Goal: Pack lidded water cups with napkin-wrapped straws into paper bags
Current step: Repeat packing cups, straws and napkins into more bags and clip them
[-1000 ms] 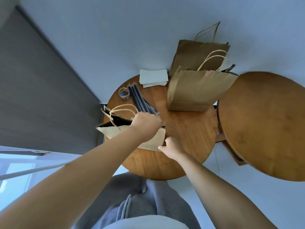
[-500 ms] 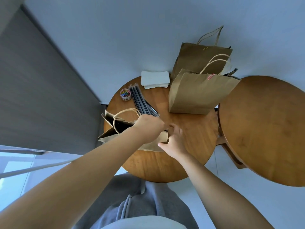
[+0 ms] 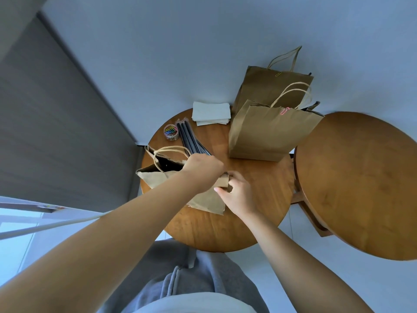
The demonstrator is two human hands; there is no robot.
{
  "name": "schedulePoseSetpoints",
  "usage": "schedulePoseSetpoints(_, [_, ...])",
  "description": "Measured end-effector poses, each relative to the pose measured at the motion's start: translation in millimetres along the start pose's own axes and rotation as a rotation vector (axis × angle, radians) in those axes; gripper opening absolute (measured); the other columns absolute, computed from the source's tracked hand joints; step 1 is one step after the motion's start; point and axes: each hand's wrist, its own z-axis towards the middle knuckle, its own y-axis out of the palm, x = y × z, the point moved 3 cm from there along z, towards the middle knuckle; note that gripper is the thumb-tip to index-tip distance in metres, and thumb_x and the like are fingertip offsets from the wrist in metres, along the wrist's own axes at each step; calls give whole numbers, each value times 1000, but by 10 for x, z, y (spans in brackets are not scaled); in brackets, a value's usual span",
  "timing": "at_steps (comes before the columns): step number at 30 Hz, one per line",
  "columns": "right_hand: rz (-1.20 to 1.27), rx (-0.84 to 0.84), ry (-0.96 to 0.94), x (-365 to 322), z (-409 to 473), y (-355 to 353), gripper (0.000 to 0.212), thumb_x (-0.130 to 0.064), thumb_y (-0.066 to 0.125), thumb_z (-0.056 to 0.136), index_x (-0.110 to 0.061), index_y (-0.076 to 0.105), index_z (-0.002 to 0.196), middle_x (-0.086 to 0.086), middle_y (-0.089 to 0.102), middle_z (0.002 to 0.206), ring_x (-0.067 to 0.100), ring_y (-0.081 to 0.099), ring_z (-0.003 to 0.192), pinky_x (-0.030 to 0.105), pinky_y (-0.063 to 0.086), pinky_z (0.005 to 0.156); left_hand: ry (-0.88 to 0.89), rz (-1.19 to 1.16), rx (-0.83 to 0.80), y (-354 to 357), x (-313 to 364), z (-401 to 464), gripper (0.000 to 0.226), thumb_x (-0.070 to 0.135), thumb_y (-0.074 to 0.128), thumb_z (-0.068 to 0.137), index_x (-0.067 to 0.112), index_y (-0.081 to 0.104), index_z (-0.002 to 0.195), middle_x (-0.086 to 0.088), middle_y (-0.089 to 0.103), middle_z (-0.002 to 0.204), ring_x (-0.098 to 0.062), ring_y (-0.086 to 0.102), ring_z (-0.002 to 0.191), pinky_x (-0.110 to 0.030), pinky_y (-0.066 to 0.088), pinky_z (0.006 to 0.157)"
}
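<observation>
No writing can be read on anything here. The left hand grips the top edge of the open paper bag on the round table, and the right hand pinches its folded corner; what lies inside is too dark to tell. A small jar holds coloured paper clips, beside black straws and stacked napkins; two clipped bags stand behind.

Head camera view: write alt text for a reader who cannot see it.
Seen from above, a person's left hand and right hand grip the rim of an open paper bag on a round wooden table. Beyond it stand two clipped paper bags, napkins, dark straws and a jar of paper clips.
</observation>
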Motion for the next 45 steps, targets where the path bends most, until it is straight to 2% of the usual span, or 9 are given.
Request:
schedulePoseSetpoints(4, [55,130,1,-178,5,-253,26,-12,75,78,-13,50,84,-1,61,75,12,57,65,26,51,58,10,16,28,-86,8,-67,17,0,46,93,14,57,92,1,45,71,-20,49,67,-30,36,56])
schedulePoseSetpoints(9, [-32,4,-109,-322,63,-346,7,-13,66,86,-9,69,91,2,70,86,17,64,78,33,55,69,27,-10,90,-246,0,-176,18,0,41,93,15,51,91,2,43,68,-21,51,72,-29,36,57])
schedulePoseSetpoints(15, [54,-75,-125,-617,206,-525,9,-1,59,85,-4,67,85,-4,61,81,7,56,75,12,45,70,38,-270,496,-531,-253,-499,32,24,34,94,12,63,100,-1,62,92,-21,55,92,-31,42,67])
schedulePoseSetpoints(17, [46,-99,-157,-793,344,-563,13,1,56,85,-3,68,82,1,64,79,10,57,72,18,45,68,-45,-356,566,-594,-445,-534,38,26,32,91,12,66,99,-2,65,94,-24,57,92,-33,45,67])
schedulePoseSetpoints(24, [-64,-322,-116,-1260,981,-320,18,-6,50,90,-12,68,90,6,67,83,27,61,77,38,50,74,-283,-398,287,-211,-1144,-400,26,24,40,94,18,59,111,-3,62,113,-26,57,104,-30,39,73])
schedulePoseSetpoints(29, [-215,-483,-48,-1341,1609,121,18,-11,54,89,-10,67,100,4,65,97,20,59,88,30,47,79,-285,-463,191,158,-1551,-86,26,23,40,93,16,61,106,-3,64,108,-25,58,101,-33,46,76])
schedulePoseSetpoints(37, [-458,-745,82,-905,2438,1121,17,-10,50,90,-1,62,82,13,61,78,16,51,64,25,35,54,-309,-659,39,717,-2149,438,21,17,40,94,7,58,93,-12,61,100,-31,59,93,-33,42,64])
schedulePoseSetpoints(41, [-591,-745,47,-625,2658,1589,25,-17,41,98,-11,64,107,10,63,110,24,57,104,29,48,72,-366,-802,-38,954,-2383,603,22,14,42,95,1,57,103,-15,61,110,-28,56,86,-34,41,64])
schedulePoseSetpoints(45, [-679,-712,-45,-541,2824,1826,30,-15,36,101,-9,57,123,8,47,137,30,44,124,33,39,92,-410,-845,-108,1210,-2565,766,23,17,42,96,4,56,108,-13,60,90,-20,50,71,-32,39,59])
